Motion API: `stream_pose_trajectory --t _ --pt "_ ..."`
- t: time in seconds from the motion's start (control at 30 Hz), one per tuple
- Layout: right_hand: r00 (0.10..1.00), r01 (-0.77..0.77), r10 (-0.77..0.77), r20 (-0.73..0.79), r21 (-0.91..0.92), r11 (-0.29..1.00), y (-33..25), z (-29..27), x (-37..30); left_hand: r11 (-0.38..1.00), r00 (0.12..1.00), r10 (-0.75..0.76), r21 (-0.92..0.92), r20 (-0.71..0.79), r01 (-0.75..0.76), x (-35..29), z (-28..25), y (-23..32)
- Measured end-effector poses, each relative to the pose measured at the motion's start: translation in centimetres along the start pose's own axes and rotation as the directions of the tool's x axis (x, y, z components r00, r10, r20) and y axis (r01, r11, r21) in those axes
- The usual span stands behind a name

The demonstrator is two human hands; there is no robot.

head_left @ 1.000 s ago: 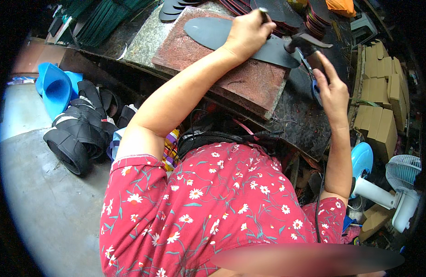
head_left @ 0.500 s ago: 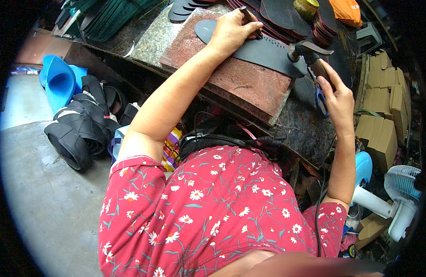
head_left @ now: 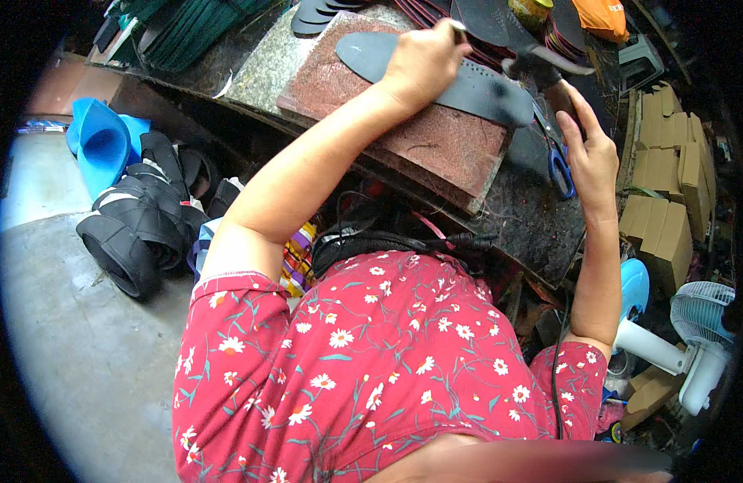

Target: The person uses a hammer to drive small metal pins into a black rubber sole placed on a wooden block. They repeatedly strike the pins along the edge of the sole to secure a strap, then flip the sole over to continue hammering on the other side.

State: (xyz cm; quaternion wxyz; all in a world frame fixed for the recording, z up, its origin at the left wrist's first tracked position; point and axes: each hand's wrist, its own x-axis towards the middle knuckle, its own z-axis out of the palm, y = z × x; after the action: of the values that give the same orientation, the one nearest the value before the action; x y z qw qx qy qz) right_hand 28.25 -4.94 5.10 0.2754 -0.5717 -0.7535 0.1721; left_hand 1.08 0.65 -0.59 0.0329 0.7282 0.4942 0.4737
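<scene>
1. While the dark workbench (head_left: 540,229) spreads across the upper part of the view, its near edge runs slantwise in front of the person's waist, down to a corner at the right.
2. On it lies a reddish, speckled slab (head_left: 436,157); a strip of its surface shows along the near side, between the grey sole-shaped piece and the slab's edge.
3. Cardboard boxes (head_left: 653,241) pile up past the bench's right edge; their contents are hidden.
4. The grey sole-shaped piece (head_left: 492,92) lies flat on the slab, its right end reaching about to the slab's right edge. Small holes mark part of its far edge.
5. The right hand (head_left: 588,157) is wrapped around the handle of a hammer (head_left: 546,68), whose slightly blurred head hangs near the piece's right end; whether they touch cannot be told.
6. The left hand (head_left: 423,68) is clenched around a short tool (head_left: 454,29) over the piece; the tool's lower end is hidden.
7. An orange bag (head_left: 600,18) rests at the far right, its contents out of sight.
8. Blue-handled scissors (head_left: 555,153) lie just beside the right hand, dark bench surface showing between them and the slab.
9. A small yellow-green tin (head_left: 531,12) stands among dark, red-edged sheets (head_left: 488,24); what it holds cannot be made out.
</scene>
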Motion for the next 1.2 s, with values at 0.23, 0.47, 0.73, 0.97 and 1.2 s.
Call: stream_pose_trajectory --t 0.23,0.47,0.73,0.97,1.2 --pt "0.999 0.029 -0.031 -0.026 -0.060 0.998 -0.2 0.2 -1.0 0.684 0.895 -0.389 -0.583 0.217 0.439 0.2 0.6 -1.9" --pt "0.913 0.358 -0.242 -0.329 0.357 0.863 -5.0 -4.1 -1.0 0.984 1.000 0.010 -0.179 0.022 -0.006 0.8 0.7 -1.0" --pt "0.983 0.146 -0.162 -0.080 -0.180 0.973 0.2 0.8 -0.7 0.999 0.999 0.043 0.025 0.015 -0.043 0.2 2.1 -0.3" --pt "1.000 -0.010 0.010 0.000 -0.107 0.994 1.6 1.0 -0.9 0.507 0.861 -0.387 -0.704 0.329 0.497 0.9 1.4 -1.1" --pt "0.978 0.158 -0.104 -0.179 0.323 0.933 -3.4 -3.9 -1.0 0.890 0.926 -0.247 -0.311 0.285 0.333 1.0 0.3 -0.3"
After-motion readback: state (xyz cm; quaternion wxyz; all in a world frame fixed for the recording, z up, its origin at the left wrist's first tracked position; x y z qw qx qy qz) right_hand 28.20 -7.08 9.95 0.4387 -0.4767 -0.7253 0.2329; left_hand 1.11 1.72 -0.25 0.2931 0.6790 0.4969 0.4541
